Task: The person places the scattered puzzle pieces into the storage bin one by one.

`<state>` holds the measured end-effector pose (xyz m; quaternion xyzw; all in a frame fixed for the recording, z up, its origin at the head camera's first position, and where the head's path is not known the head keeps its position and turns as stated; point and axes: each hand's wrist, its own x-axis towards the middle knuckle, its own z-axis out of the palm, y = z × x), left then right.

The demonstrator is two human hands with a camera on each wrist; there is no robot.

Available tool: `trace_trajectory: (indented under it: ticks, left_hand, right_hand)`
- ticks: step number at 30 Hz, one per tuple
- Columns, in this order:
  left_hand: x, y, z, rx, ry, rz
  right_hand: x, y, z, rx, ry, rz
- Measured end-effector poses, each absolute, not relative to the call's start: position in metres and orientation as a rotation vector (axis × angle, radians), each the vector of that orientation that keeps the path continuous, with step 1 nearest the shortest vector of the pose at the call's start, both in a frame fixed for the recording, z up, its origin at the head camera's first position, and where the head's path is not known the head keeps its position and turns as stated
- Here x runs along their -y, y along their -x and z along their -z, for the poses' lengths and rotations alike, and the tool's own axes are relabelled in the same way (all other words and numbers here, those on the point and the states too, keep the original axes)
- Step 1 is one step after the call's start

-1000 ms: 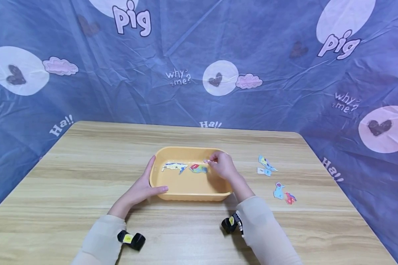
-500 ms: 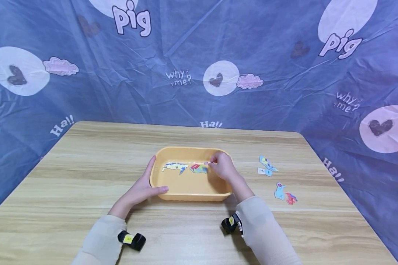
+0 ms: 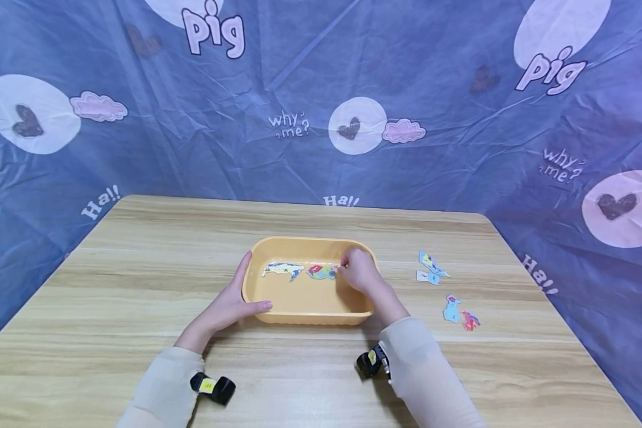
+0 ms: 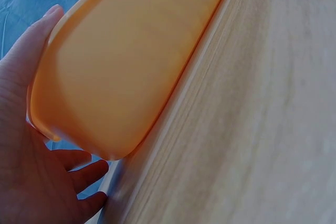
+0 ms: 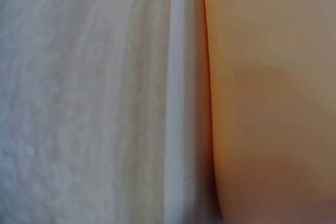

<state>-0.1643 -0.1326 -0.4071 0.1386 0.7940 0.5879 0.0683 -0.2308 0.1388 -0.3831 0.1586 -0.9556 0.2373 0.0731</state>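
A yellow-orange plastic basin (image 3: 299, 300) stands on the table. My left hand (image 3: 229, 304) holds its left end, thumb over the near rim and fingers along the outside; the left wrist view shows this hand (image 4: 31, 145) at the basin's (image 4: 121, 61) corner. Inside lie a cream-and-blue puzzle piece (image 3: 282, 270) and a red-and-green puzzle piece (image 3: 321, 273). My right hand (image 3: 361, 272) reaches in from the right and pinches a small pinkish puzzle piece (image 3: 336, 268) at the red-and-green one's right end. Its fingertips mostly hide that piece. The right wrist view catches only the basin's outer wall (image 5: 278, 103), not the hand.
Right of the basin lie several loose pieces: a blue-and-yellow one (image 3: 432, 263), a white-and-blue one (image 3: 428, 277), a light-blue one (image 3: 452, 309) and a red one (image 3: 469, 321). A blue patterned cloth (image 3: 310, 71) hangs behind the wooden table (image 3: 139, 285).
My right fingertips have moved slightly down with the small pinkish piece, from above to beside the red-and-green piece's right end. The left hand and basin stay put.
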Motion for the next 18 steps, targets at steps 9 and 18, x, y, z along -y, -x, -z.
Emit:
trace_trajectory:
  ticks: [9, 18]
  left_hand:
    - [0.131, 0.164, 0.406, -2.412, -0.408, -1.748]
    - [0.131, 0.164, 0.405, -2.400, -0.405, -1.757]
  right_hand:
    - [-0.134, 0.223, 0.372, 2.985, -0.374, -0.653]
    - [-0.133, 0.224, 0.373, 3.057, -0.311, -0.557]
